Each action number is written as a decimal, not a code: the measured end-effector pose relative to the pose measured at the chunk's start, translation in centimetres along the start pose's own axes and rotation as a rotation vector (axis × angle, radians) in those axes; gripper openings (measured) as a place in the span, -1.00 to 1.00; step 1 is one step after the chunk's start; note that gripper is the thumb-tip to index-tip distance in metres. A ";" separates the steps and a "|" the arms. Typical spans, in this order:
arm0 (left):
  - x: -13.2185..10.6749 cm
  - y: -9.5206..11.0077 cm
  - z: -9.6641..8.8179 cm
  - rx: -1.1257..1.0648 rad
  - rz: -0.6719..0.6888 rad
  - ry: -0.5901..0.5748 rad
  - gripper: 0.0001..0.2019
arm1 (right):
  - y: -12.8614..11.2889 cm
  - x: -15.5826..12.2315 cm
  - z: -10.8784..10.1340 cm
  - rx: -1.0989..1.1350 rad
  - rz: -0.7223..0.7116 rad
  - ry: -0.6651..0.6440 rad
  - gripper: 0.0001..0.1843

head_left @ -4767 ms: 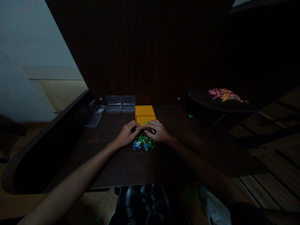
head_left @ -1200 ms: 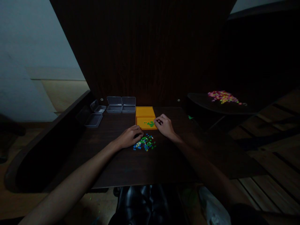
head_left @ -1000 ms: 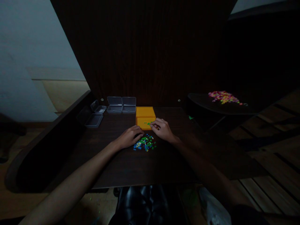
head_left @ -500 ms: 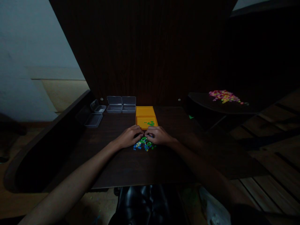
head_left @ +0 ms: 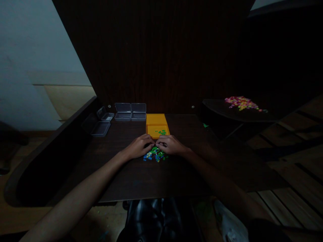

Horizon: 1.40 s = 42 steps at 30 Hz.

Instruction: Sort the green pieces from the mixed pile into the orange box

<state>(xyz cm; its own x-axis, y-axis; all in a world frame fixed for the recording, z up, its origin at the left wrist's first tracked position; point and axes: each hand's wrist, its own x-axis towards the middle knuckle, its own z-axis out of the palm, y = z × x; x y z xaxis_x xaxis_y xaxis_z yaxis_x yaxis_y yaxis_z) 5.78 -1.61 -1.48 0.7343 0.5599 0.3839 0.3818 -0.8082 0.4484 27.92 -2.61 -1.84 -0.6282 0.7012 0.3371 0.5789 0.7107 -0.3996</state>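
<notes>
A small pile of green, blue and yellow pieces (head_left: 155,155) lies on the dark wooden table (head_left: 141,174). My left hand (head_left: 138,147) rests at the pile's left edge, fingers curled onto it. My right hand (head_left: 170,145) sits at the pile's far right edge, fingertips pinched together over the pieces. The two hands nearly touch above the pile. What the fingertips hold is too small to make out. Just behind the hands stands an open orange box (head_left: 156,126) with a few green pieces (head_left: 162,132) inside.
Two clear plastic cases (head_left: 130,112) sit open at the table's back, two more (head_left: 100,123) at the back left. A second surface at the right carries a heap of pink and yellow pieces (head_left: 240,102). A lone green piece (head_left: 205,125) lies near it.
My right hand came back from the orange box to the pile and now pinches among the pieces. More green pieces lie in the box. My left hand stayed at the pile.
</notes>
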 end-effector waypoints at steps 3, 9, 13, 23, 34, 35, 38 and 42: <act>0.0 0.0 0.0 0.001 -0.005 -0.009 -0.82 | 0.0 0.1 -0.5 0.045 0.005 0.001 -0.84; 0.0 0.4 -0.4 0.013 0.000 -0.020 -0.81 | -0.5 0.0 -1.3 0.089 0.005 -0.102 -0.80; 0.0 0.6 -0.5 0.024 0.010 -0.020 -0.82 | -1.1 -0.1 -1.3 0.034 -0.010 -0.098 -0.84; 0.1 0.9 -0.6 0.264 0.047 -0.071 -0.77 | -1.1 -0.3 -1.7 -0.033 0.025 -0.119 -0.84; 0.0 0.4 -0.8 0.317 0.032 -0.067 -0.77 | 0.2 -0.6 -1.9 -0.007 0.054 -0.014 -0.74; 0.0 0.4 -0.8 0.291 0.041 -0.065 -0.77 | 0.0 -0.6 -1.9 0.000 0.058 -0.024 -0.75; -0.1 0.7 -0.9 0.198 0.068 -0.062 -0.80 | -0.4 -0.5 -1.6 0.004 0.059 -0.047 -0.77; -0.2 1.0 -0.8 0.136 0.063 -0.048 -0.84 | -0.7 -0.5 -1.3 0.002 0.047 -0.059 -0.81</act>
<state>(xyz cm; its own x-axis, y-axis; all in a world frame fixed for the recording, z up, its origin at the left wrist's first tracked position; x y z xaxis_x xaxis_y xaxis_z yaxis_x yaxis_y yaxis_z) 5.62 -2.40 -0.44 0.7842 0.5001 0.3673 0.4040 -0.8608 0.3095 28.49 -3.36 -0.61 -0.6301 0.7291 0.2673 0.6074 0.6772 -0.4153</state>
